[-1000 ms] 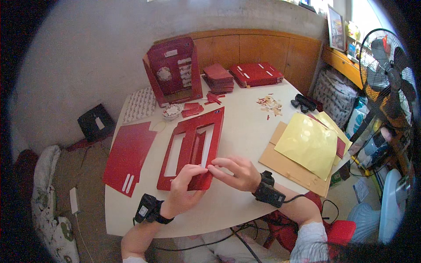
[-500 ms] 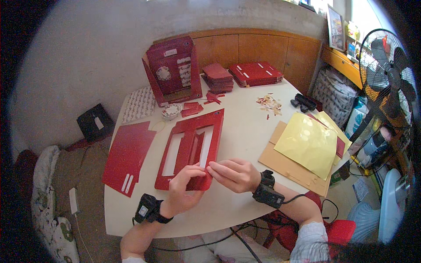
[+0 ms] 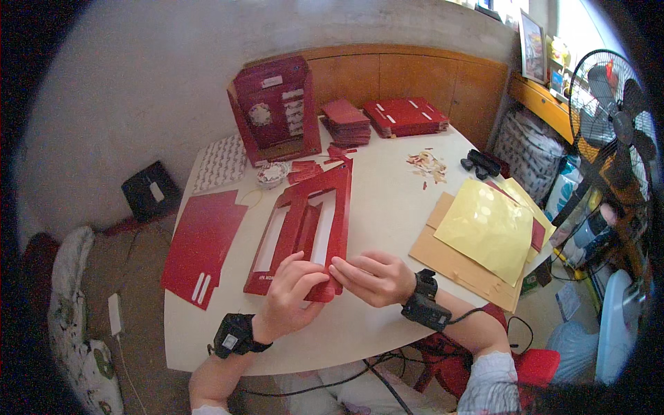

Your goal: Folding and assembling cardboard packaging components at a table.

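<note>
Red slotted panel (image 3: 302,228), glossy board, between two bare hands

Item: one rectangular panel, red and smooth-faced, with square corners. Two long, narrow openings are running side by side along its length, both showing white within, and a raised, fold-edged red strip is standing between them. Pale lettering is marking its near left corner. Position: at the middle of the white table (image 3: 387,214), where it is lying aslant, its far end pointing toward the strips.

Handling: the left hand (image 3: 290,290) is clamping the near right corner, fingers curling over the top. The right hand (image 3: 379,278) is pinching the same long edge just beside it, fingertips drawn together. Black bands with boxy modules are circling both wrists.

Surrounding stock, as I am seeing it: to the left, a flat red sheet (image 3: 204,238) is lying with two white rounded strips on it. Beyond, thin red strips (image 3: 304,171) are resting near a round dish (image 3: 272,174) of whitish bits, and a deep red open box (image 3: 277,104) is standing upright. To the right, glossy yellow sheets (image 3: 484,235) are overlapping tan cardboard (image 3: 443,259).
</note>
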### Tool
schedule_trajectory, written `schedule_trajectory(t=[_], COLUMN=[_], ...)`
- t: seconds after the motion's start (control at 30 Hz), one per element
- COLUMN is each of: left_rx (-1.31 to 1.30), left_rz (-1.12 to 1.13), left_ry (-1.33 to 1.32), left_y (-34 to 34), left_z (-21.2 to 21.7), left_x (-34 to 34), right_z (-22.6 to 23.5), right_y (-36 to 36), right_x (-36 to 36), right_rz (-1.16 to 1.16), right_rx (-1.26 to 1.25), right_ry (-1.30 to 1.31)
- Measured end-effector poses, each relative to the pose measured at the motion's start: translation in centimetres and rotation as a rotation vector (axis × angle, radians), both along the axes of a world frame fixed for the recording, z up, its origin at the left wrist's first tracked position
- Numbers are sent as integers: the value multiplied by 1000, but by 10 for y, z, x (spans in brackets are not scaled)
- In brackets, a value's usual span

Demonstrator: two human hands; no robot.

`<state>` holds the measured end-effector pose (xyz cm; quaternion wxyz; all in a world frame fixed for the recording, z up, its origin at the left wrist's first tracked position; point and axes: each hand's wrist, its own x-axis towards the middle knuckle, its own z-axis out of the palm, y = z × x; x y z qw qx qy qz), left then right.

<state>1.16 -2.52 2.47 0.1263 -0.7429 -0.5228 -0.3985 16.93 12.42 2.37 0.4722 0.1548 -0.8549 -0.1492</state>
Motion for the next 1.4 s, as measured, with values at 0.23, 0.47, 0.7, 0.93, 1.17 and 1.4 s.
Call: schedule_trajectory(t=[0.23, 0.47, 0.7, 0.93, 1.17, 1.4], left_rx=[18, -13, -24, -43, -92, -102], left_rz=[2, 19, 0, -8, -10, 26], left_ry=[-15, -105, -112, -110, -102, -273], left_y=[-1, -2, -1, 0, -1, -3], left_z=[-3, -6, -4, -2, -5, -11], left_x=[-2, -2, 3, 3, 2, 5], right_z=[3, -1, -1, -2, -6, -9], right_y=[2, 0, -4, -4, -8, -20], right_x=[1, 2, 0, 0, -3, -4], right_rz=[65, 287, 357, 353, 302, 166], right_rx=[-155, -618, -848, -893, -873, -870], right_ry=[-70, -292, -415, -432, -393, -158])
